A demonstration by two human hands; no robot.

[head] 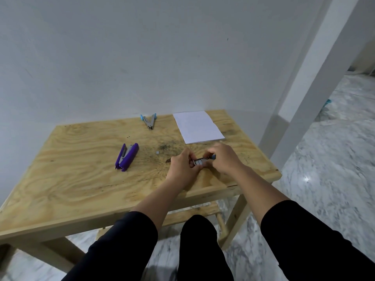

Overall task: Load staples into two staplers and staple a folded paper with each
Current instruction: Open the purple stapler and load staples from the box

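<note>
Silvery staple strips [199,161] sit pinched between both hands [203,162].

wall [142,57]: pale grey | floor [334,169]: marbled | table [81,179]: light plywood

Place: we take it for a plain room in a home, sparsely furnished.
Walls: we see bare white plaster wall [121,57], lightly scuffed.
Floor: we see grey-white marble-patterned floor tiles [334,159].
Furniture: we see a rough plywood bench [81,169] on raw timber legs.
Structure: we see a white pillar [308,88] at right.
</note>
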